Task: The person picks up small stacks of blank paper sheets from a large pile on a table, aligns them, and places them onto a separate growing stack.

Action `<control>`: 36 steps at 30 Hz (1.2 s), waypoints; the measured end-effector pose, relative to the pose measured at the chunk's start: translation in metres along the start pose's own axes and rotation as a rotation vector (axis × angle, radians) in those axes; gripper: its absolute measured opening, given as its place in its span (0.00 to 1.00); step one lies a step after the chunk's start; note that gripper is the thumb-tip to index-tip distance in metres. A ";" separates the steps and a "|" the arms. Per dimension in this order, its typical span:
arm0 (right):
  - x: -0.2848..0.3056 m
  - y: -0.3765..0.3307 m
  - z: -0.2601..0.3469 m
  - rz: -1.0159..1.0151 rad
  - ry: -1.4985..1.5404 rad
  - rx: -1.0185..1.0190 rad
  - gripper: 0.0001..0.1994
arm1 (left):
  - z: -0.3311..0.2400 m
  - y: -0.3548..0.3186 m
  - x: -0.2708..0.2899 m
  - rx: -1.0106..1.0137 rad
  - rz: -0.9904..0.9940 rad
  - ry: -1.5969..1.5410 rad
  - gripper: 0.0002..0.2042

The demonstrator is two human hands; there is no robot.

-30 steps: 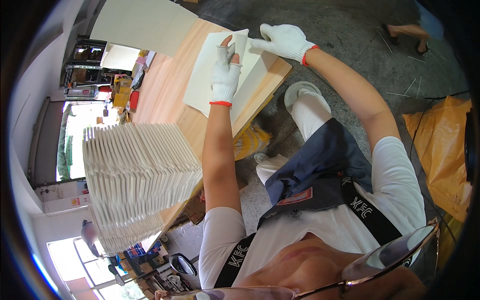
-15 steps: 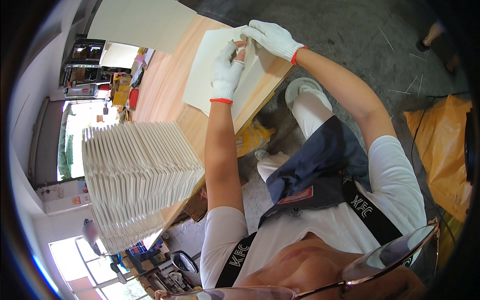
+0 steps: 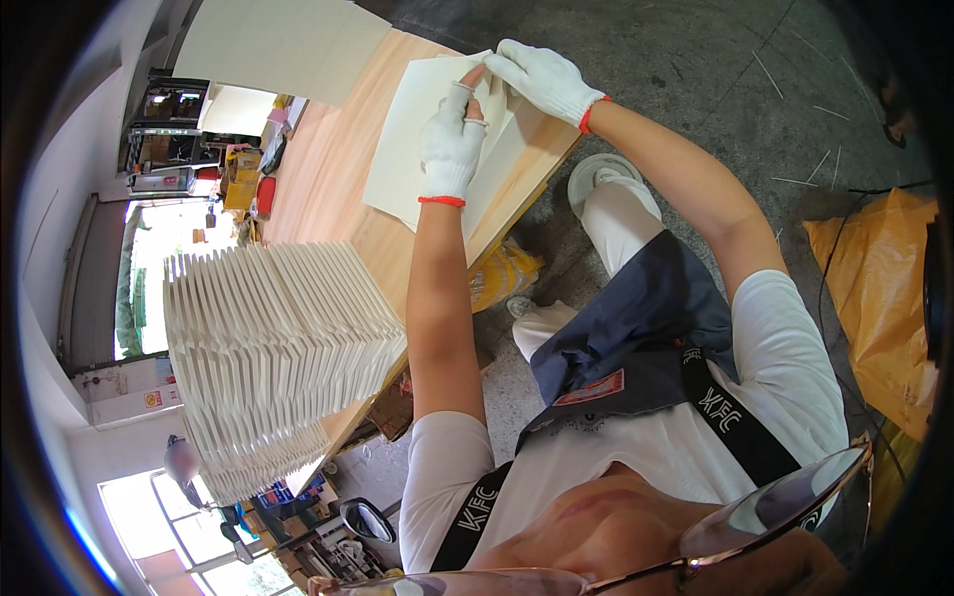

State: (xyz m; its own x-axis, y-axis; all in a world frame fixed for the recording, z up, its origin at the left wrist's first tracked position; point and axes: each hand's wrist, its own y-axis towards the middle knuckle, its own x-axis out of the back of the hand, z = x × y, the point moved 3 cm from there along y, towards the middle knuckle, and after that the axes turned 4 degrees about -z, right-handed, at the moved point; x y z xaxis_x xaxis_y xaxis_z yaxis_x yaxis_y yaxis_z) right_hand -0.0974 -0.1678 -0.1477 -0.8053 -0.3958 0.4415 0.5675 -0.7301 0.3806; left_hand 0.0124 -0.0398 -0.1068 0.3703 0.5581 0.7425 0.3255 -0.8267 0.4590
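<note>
Cream and thin, the sheet (image 3: 400, 144) lies on the surface (image 3: 316, 169); my left fingers (image 3: 455, 101) spread over it; my right fingers (image 3: 505, 70) touch its corner, whether pinching I cannot tell.

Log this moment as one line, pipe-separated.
left hand: gloved, on pale sheet | right hand: gloved, at sheet's far corner | pale stack: on wooden table, left of sheet

White capitals (image 3: 720, 404) mark both black straps (image 3: 767, 444) (the red patch (image 3: 590, 387) on the dark apron (image 3: 641, 313) is unreadable).
</note>
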 end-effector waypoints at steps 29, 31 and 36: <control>0.011 0.004 0.003 0.096 -0.025 0.066 0.19 | -0.004 -0.002 0.000 0.043 0.100 -0.013 0.12; 0.010 0.002 -0.001 0.094 0.044 -0.011 0.21 | 0.001 -0.002 -0.003 0.088 0.121 0.025 0.14; 0.003 0.001 -0.006 0.068 0.080 -0.052 0.22 | 0.006 -0.003 -0.005 0.153 0.157 0.088 0.19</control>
State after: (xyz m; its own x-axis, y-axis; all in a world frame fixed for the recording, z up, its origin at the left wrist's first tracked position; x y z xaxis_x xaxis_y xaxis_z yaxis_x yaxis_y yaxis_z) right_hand -0.0998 -0.1731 -0.1504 -0.7777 -0.4872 0.3973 0.6132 -0.7273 0.3082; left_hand 0.0153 -0.0399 -0.1150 0.3521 0.4097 0.8415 0.4003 -0.8786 0.2602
